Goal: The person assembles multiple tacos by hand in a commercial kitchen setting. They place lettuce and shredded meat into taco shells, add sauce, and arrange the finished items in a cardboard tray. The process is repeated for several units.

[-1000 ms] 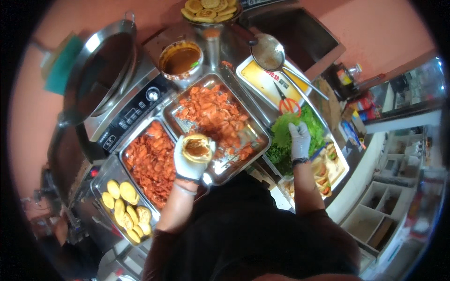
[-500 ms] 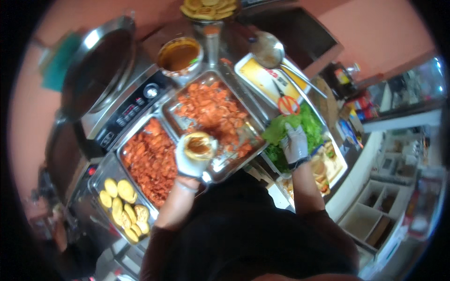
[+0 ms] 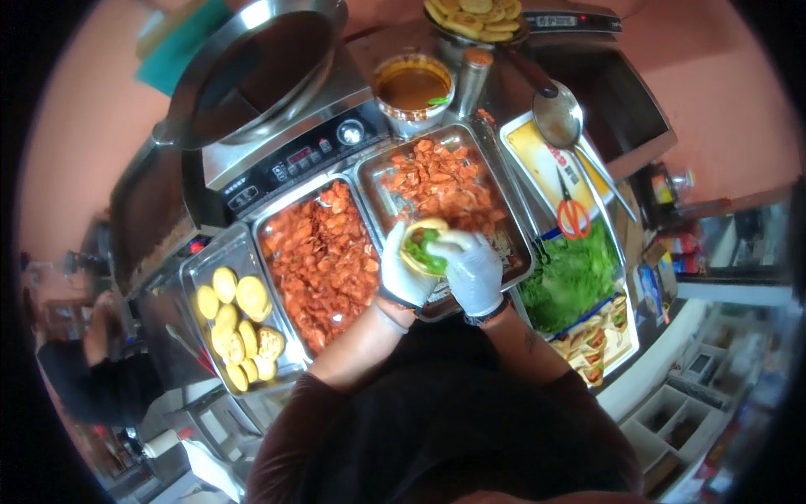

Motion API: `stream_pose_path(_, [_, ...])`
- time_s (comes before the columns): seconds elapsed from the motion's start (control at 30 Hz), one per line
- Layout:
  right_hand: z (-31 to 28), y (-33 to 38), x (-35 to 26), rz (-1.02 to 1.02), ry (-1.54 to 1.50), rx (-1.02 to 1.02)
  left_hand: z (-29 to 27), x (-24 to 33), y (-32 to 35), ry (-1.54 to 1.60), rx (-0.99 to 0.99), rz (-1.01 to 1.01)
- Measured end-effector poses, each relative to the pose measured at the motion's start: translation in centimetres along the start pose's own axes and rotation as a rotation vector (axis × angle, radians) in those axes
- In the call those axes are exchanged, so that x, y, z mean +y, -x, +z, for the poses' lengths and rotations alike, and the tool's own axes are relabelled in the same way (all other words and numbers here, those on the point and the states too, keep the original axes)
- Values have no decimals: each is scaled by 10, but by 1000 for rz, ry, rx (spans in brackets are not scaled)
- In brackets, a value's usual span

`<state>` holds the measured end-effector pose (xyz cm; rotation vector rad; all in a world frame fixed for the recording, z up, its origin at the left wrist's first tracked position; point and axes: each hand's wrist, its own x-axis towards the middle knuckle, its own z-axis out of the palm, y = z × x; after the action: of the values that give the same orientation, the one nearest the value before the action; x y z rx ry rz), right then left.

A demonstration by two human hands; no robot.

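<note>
Both my hands wear pale gloves and meet over the near part of a metal tray (image 3: 522,239) of reddish meat pieces. My left hand (image 3: 401,270) is closed around a round split bun (image 3: 434,224), its opening facing up. Green lettuce (image 3: 422,249) fills that opening. My right hand (image 3: 475,274) has its fingers at the lettuce, pressed to the bun; its fingertips are partly hidden. A larger pile of lettuce (image 3: 571,284) lies to the right, with orange-handled scissors (image 3: 574,218) just beyond it.
Left stand a second tray of meat (image 3: 323,269) and a tray of yellow buns (image 3: 224,283). Behind are a control panel (image 3: 306,160), a large pan (image 3: 252,76) and a sauce bowl (image 3: 411,91). A ladle (image 3: 557,118) rests at right; filled buns (image 3: 592,344) lie below the lettuce. Someone works far left.
My right hand has moved left from the lettuce pile to the bun, and lettuce now shows inside it. The view has shifted, so the trays appear farther right.
</note>
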<state>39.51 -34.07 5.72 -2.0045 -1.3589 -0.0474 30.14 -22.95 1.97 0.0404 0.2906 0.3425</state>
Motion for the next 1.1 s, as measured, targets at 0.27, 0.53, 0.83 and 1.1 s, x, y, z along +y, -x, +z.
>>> stream_pose_path(0.27, [-19, 1, -26, 141, 54, -606, -1, 9, 9, 54, 127, -3])
stream_pose_path(0.53, [-45, 9, 1, 98, -296, -348, -4, 21, 11, 148, 63, 3])
stream_pose_path(0.83, [11, 55, 74, 477, 258, -507, -34, 54, 27, 210, 291, 180])
stream_pose_path(1.1, [53, 50, 72, 399, 142, -380, -31, 53, 44, 206, 345, 200])
